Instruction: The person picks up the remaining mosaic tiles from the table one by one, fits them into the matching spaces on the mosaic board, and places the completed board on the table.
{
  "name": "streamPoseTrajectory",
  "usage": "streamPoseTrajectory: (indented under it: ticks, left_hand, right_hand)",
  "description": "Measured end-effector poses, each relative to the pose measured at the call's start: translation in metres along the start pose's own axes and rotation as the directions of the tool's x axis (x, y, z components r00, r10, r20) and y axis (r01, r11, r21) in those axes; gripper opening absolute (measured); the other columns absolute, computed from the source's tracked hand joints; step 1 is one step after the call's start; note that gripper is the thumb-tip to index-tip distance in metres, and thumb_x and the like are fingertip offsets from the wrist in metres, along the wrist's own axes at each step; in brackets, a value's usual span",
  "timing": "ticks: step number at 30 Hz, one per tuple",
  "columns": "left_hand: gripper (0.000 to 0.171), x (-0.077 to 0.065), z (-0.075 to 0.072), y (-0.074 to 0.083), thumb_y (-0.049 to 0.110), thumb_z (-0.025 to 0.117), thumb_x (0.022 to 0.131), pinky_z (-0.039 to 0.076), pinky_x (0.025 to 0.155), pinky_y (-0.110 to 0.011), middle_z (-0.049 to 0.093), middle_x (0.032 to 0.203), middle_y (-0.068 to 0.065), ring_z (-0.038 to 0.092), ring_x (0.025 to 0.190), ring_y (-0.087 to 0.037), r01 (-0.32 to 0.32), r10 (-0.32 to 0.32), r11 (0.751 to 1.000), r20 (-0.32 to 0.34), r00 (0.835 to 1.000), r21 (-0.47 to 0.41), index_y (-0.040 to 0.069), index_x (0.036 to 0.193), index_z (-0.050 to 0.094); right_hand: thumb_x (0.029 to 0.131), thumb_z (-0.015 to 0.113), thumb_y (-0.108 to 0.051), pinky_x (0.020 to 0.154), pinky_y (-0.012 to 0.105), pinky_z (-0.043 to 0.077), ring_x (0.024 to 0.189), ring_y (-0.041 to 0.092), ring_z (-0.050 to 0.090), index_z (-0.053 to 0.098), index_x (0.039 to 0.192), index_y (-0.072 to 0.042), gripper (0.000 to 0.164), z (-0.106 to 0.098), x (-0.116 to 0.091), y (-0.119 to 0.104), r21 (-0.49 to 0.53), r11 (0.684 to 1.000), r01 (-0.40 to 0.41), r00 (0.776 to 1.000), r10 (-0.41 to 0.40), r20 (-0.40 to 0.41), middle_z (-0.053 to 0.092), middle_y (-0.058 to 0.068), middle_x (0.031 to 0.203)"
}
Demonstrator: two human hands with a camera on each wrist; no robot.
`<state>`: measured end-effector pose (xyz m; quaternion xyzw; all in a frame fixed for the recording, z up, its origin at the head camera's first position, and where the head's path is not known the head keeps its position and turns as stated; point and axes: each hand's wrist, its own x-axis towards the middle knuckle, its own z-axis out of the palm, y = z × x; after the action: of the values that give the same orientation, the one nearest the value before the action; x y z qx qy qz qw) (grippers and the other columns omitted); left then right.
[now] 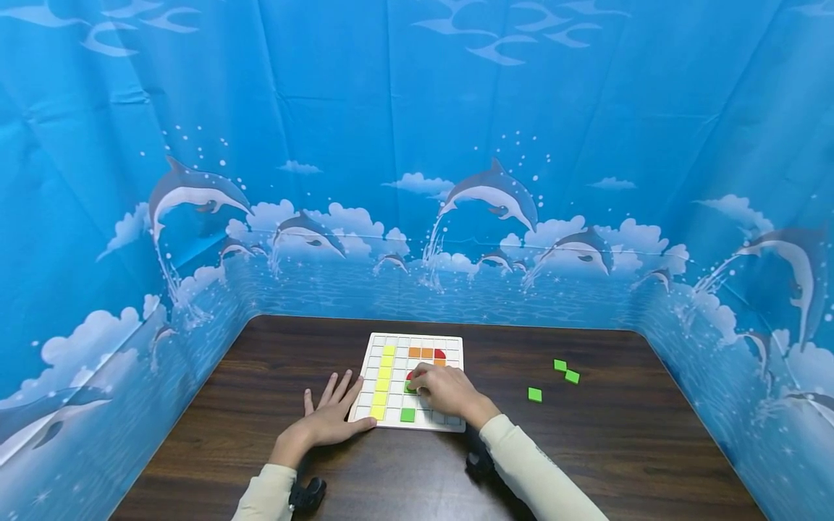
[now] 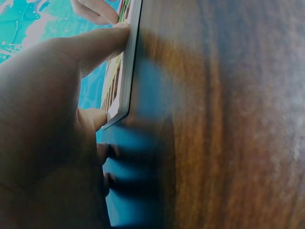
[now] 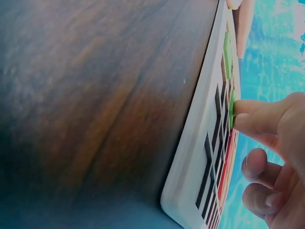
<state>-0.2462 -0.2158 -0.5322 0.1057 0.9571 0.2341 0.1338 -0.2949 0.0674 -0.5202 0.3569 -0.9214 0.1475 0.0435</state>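
Observation:
A white grid board (image 1: 397, 353) lies on the table. Yellow square tiles (image 1: 384, 373) run down its left side, with orange tiles (image 1: 414, 352) and a red curved-edge tile (image 1: 440, 354) near the top. One green tile (image 1: 407, 414) sits near the board's bottom edge. My left hand (image 1: 329, 421) is spread flat at the lower left corner, its thumb resting on the board's edge. My right hand (image 1: 446, 391) reaches over the board and pinches another green square tile (image 3: 232, 110) at the grid, fingertips down at the surface. Beside that tile a red piece (image 1: 410, 375) shows, partly covered by the fingers.
Several loose green tiles (image 1: 535, 395) lie on the dark wooden table (image 1: 625, 434) to the right of the board. A blue dolphin-print curtain (image 1: 417, 181) encloses the table's back and sides. Each wrist wears a black camera mount (image 1: 308, 495).

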Motion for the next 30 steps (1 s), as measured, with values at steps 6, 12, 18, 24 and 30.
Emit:
streamPoseTrajectory:
  ticks: [6, 12, 18, 24, 30]
  left_hand:
    - [0.105, 0.001, 0.001, -0.002, 0.078, 0.06, 0.093, -0.019, 0.113, -0.085, 0.006, 0.181, -0.015, -0.005, 0.166, -0.046, -0.014, 0.014, 1.0, -0.01, 1.0, -0.015, 0.022, 0.173, 0.021]
    - [0.104, 0.001, 0.0, -0.001, 0.075, 0.062, 0.094, -0.018, 0.114, -0.085, 0.006, 0.181, -0.015, -0.004, 0.166, -0.046, -0.004, 0.004, 1.0, 0.002, 1.0, -0.009, 0.021, 0.173, 0.021]
    - [0.107, 0.004, 0.006, -0.01, 0.083, 0.056, 0.092, -0.02, 0.114, -0.084, 0.004, 0.181, -0.013, -0.007, 0.166, -0.044, -0.025, 0.025, 0.999, -0.027, 0.999, -0.022, 0.026, 0.173, 0.018]
    - [0.105, 0.004, 0.004, -0.008, 0.078, 0.06, 0.093, -0.019, 0.113, -0.085, 0.005, 0.181, -0.014, -0.007, 0.166, -0.044, -0.018, 0.018, 1.0, -0.015, 1.0, -0.013, 0.024, 0.173, 0.02]
    - [0.103, 0.0, -0.002, 0.001, 0.072, 0.063, 0.095, -0.016, 0.116, -0.084, 0.007, 0.181, -0.016, -0.003, 0.166, -0.046, 0.003, -0.003, 1.0, 0.008, 1.0, -0.013, 0.018, 0.172, 0.022]
  right_hand:
    - [0.102, 0.069, -0.011, 0.056, 0.018, 0.041, 0.085, 0.009, 0.068, 0.084, 0.119, -0.02, 0.024, 0.0, -0.001, 0.0, -0.014, 1.0, -0.001, 1.0, 0.0, -0.008, 0.076, -0.003, 0.122]
    - [0.101, 0.073, -0.014, 0.063, 0.019, 0.047, 0.091, 0.011, 0.07, 0.085, 0.116, -0.018, 0.02, -0.001, -0.002, -0.001, -0.026, 1.0, 0.004, 1.0, -0.004, -0.024, 0.077, -0.003, 0.121]
    - [0.101, 0.073, -0.016, 0.063, 0.019, 0.049, 0.094, 0.011, 0.073, 0.085, 0.113, -0.018, 0.018, -0.003, -0.004, 0.0, -0.027, 1.0, 0.008, 1.0, -0.009, -0.024, 0.077, -0.003, 0.121]
    - [0.1, 0.076, -0.019, 0.073, 0.028, 0.061, 0.1, 0.012, 0.076, 0.086, 0.109, -0.02, 0.014, -0.003, -0.009, 0.004, -0.075, 0.997, 0.015, 0.998, -0.02, -0.064, 0.079, -0.004, 0.116]
    - [0.1, 0.076, -0.023, 0.053, 0.019, 0.043, 0.093, 0.009, 0.074, 0.085, 0.11, -0.024, 0.013, -0.007, -0.018, 0.01, -0.058, 0.997, -0.046, 0.996, 0.041, -0.08, 0.08, -0.005, 0.114]
